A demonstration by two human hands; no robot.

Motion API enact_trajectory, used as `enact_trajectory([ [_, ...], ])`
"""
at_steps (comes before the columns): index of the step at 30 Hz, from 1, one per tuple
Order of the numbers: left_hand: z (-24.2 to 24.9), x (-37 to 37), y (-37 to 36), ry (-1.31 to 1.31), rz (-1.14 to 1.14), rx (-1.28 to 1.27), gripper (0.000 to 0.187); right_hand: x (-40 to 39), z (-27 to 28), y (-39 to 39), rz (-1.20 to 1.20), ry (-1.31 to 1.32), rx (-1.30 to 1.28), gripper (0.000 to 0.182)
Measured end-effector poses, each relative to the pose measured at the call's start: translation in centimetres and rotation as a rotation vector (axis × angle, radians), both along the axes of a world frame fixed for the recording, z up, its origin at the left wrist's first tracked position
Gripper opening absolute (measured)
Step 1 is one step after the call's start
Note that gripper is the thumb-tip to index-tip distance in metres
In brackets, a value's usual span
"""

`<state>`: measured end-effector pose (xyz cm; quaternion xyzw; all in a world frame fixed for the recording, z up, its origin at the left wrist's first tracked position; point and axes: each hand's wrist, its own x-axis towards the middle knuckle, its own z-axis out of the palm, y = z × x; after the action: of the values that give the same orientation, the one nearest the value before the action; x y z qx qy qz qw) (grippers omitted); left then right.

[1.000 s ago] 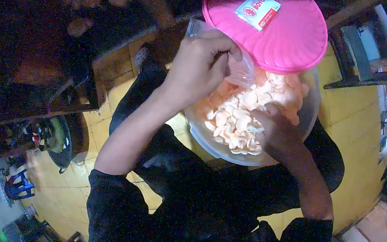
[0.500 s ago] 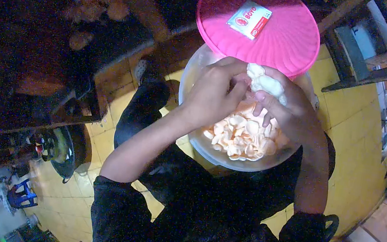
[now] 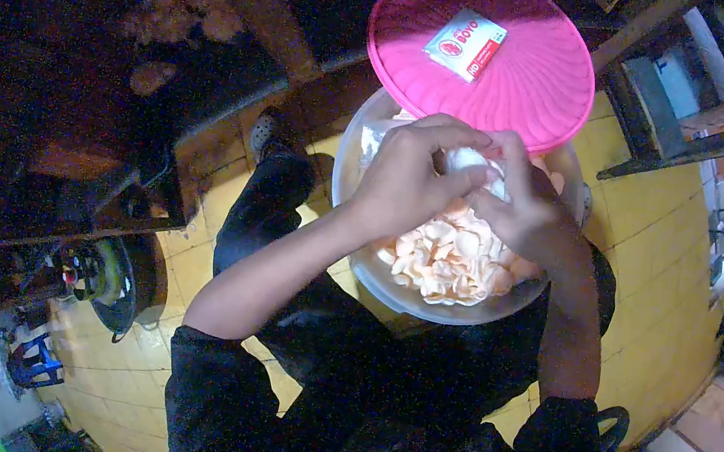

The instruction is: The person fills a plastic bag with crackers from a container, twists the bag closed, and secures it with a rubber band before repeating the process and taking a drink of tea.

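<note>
A large clear plastic tub rests on my lap, filled with pale orange and white crackers. A pink round lid with a small white-and-red sachet on it sits tilted on the tub's far rim. My left hand and my right hand meet above the crackers. Between them they pinch a small clear plastic bag with a clump of white crackers in it. My right hand's fingers press that clump into the bag, which my left hand holds by its mouth.
Yellow tiled floor spreads around my legs. A dark wooden bench or counter runs at the left, with a fan on the floor below it. Shelving stands at the upper right.
My right hand scooped crackers from the tub and rose to meet my left hand. Both hands now close tighter around the small bag, slightly lower than half a second ago.
</note>
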<state>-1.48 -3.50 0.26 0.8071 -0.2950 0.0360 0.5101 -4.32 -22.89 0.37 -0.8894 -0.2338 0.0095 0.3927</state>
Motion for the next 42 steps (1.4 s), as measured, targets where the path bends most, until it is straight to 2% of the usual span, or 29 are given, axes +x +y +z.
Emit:
enact_trajectory([
  [2,0.6,0.0,-0.1,0.276,0.085,-0.095,0.026,0.0,0.6,0.2,-0.026,0.037,-0.024,0.047],
  [4,0.7,0.2,0.2,0.275,0.090,-0.079,0.024,0.2,0.7,0.3,-0.117,0.021,0.052,0.032],
  [5,0.7,0.4,0.3,0.275,0.096,-0.066,0.023,0.4,0.0,0.3,-0.117,0.019,0.052,0.032],
  [7,-0.1,0.4,0.2,0.318,0.098,-0.109,0.024,0.9,-1.8,0.6,-0.115,0.087,0.312,0.028],
  [8,-0.3,0.4,0.1,0.362,0.099,-0.151,0.025,0.9,-2.0,0.3,-0.114,0.089,0.311,0.028],
  [9,-0.3,0.5,0.1,0.359,0.104,-0.152,0.025,0.9,-1.8,0.3,-0.146,-0.041,0.235,0.024],
  [10,-0.3,0.5,0.2,0.345,0.093,-0.141,0.028,0.9,-1.6,0.3,-0.179,-0.164,0.160,0.021],
  [12,0.0,0.5,0.3,0.327,0.079,-0.128,0.032,0.9,-0.6,0.9,-0.213,-0.195,0.153,0.018],
  [14,0.7,0.1,0.3,0.151,0.051,-0.021,0.038,0.9,0.3,1.0,-0.250,-0.226,0.142,0.016],
  [15,0.3,0.2,0.3,0.151,0.053,-0.022,0.038,0.8,0.7,1.0,-0.241,-0.120,0.177,0.016],
  [16,-0.4,0.5,0.2,-0.007,0.060,0.001,0.040,0.7,0.9,1.0,-0.231,-0.012,0.211,0.017],
  [17,-0.9,0.6,0.3,-0.166,0.068,0.025,0.041,0.8,0.6,1.1,-0.229,-0.010,0.211,0.017],
  [18,-0.7,0.5,0.4,-0.163,0.071,0.025,0.041,0.9,0.2,1.1,-0.246,0.044,0.247,0.016],
  [20,-0.1,0.3,0.5,-0.045,0.094,0.044,0.041,1.0,-0.4,1.0,-0.263,0.098,0.283,0.016],
  [23,0.3,0.1,0.5,-0.063,0.111,0.053,0.039,1.1,-0.8,0.6,-0.276,0.022,0.252,0.016],
  [27,0.3,0.1,0.6,-0.052,0.091,0.034,0.039,1.0,-0.7,0.7,-0.179,-0.029,0.233,0.015],
  [29,1.2,0.0,0.7,0.054,0.100,0.069,0.045,1.0,-0.8,1.1,-0.168,-0.060,0.198,0.015],
  [30,1.2,0.0,0.7,0.052,0.099,0.070,0.045,1.1,-1.3,1.4,-0.209,0.046,0.278,0.016],
  [31,1.1,0.0,0.7,0.165,0.071,0.008,0.048,1.1,-1.6,1.5,-0.251,0.154,0.358,0.018],
  [32,0.8,-0.1,0.7,0.279,0.042,-0.054,0.051,1.1,-1.6,1.5,-0.252,0.155,0.359,0.018],
  [34,-0.2,0.1,0.4,0.262,0.034,-0.096,0.051,0.8,-1.6,1.4,-0.158,-0.455,-0.032,0.020],
  [35,-0.7,0.1,0.4,0.247,0.028,-0.138,0.051,0.8,-1.5,1.2,-0.162,-0.446,-0.030,0.020],
  [36,-0.2,0.2,0.5,0.262,0.029,-0.133,0.051,0.9,-1.4,0.9,-0.151,-0.260,0.042,0.024],
  [37,0.7,0.3,0.7,0.398,0.042,-0.120,0.045,0.8,-1.3,0.8,-0.140,-0.064,0.117,0.028],
  [38,1.1,0.2,0.8,0.530,0.055,-0.108,0.039,0.6,-0.9,1.1,-0.114,-0.322,0.040,0.028],
  [39,0.7,0.2,0.8,0.540,0.055,-0.101,0.039,0.4,-1.3,1.3,-0.117,-0.311,0.044,0.028],
  [42,0.2,0.2,0.6,0.450,0.079,-0.141,0.023,0.3,-1.3,2.0,-0.201,-0.255,0.055,0.026],
])
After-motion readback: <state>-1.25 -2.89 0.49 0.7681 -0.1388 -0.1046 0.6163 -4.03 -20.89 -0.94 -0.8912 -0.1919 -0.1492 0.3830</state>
